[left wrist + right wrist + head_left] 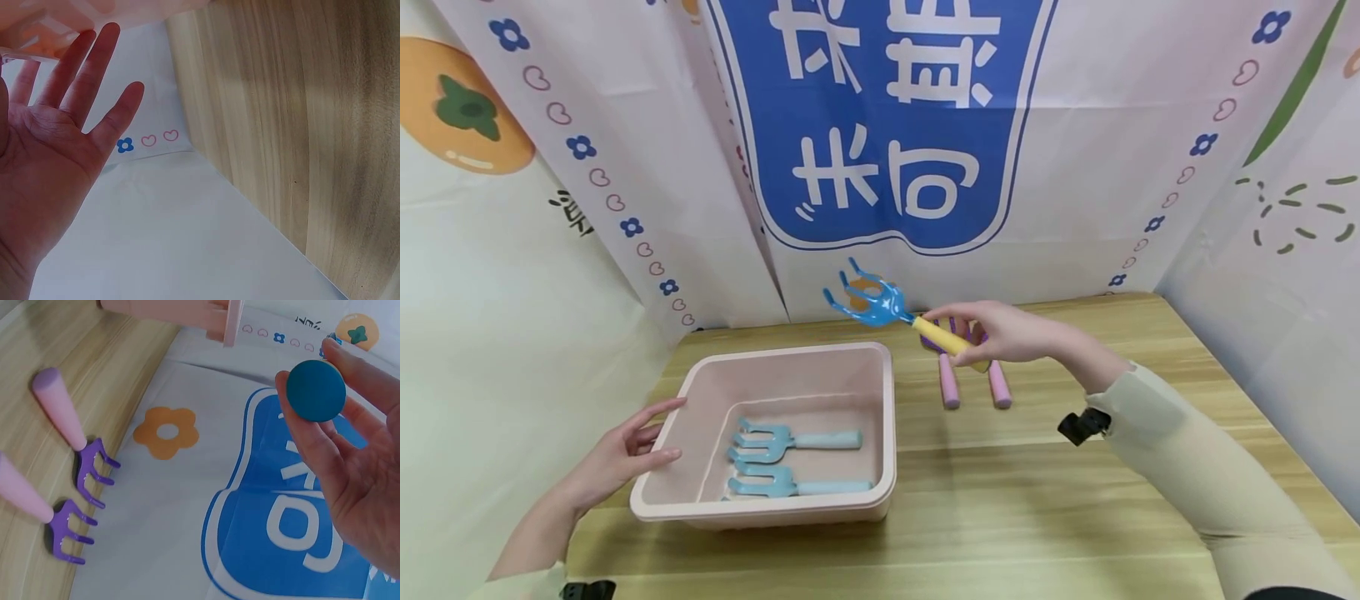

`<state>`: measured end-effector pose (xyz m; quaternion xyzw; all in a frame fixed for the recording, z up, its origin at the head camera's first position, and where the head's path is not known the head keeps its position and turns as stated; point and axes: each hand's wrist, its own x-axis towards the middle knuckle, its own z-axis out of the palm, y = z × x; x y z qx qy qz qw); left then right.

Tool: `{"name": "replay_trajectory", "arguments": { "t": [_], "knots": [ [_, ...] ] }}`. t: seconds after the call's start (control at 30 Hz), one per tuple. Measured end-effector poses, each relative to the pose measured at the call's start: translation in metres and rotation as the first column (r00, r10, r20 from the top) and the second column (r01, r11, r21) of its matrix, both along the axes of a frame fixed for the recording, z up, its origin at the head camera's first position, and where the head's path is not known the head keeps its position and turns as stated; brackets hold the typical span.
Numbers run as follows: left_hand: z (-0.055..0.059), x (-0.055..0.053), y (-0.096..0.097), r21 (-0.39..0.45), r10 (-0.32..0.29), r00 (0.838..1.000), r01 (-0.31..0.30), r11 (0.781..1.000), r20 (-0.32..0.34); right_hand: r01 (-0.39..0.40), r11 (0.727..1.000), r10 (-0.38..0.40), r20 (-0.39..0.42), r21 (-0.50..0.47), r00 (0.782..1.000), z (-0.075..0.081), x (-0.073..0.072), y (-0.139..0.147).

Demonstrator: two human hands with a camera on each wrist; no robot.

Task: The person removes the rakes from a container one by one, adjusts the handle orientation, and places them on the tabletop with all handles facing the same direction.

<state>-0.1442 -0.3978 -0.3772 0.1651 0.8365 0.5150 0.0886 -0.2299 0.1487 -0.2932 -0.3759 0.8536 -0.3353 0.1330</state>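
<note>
In the head view, my right hand (1011, 332) grips the yellow handle of a small hand rake (880, 307) with a blue three-pronged head. The rake is in the air, its prongs toward the back left. From the right wrist, only the round blue-green handle end (316, 391) shows between thumb and fingers. My left hand (613, 458) touches the left side of a pale pink plastic bin (887, 417) with fingers extended. Inside the bin lie light blue hand rakes (829, 440), two plainly visible, with a bit of another blue piece by the front wall.
Two hand rakes with pink handles (950, 383) and purple heads lie on the wooden table (1037, 500), right of the bin and beneath the right hand. A printed cloth (1075, 192) hangs along the table's back edge, and further cloth covers both sides.
</note>
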Motion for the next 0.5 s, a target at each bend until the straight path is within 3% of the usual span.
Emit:
{"name": "replay_trajectory", "arguments": {
  "t": [0.27, 0.5],
  "knots": [
    [0.001, 0.000, 0.001, -0.037, 0.028, 1.000, -0.028, 0.999, 0.002, 0.156, 0.988, -0.155, 0.049, -0.016, 0.987, -0.019, 0.008, 0.032],
    [0.001, 0.000, 0.000, -0.038, 0.036, 0.999, -0.035, 0.999, 0.015, 0.222, 0.974, -0.220, 0.064, -0.033, 0.973, -0.041, 0.008, 0.055]
  ]
}}
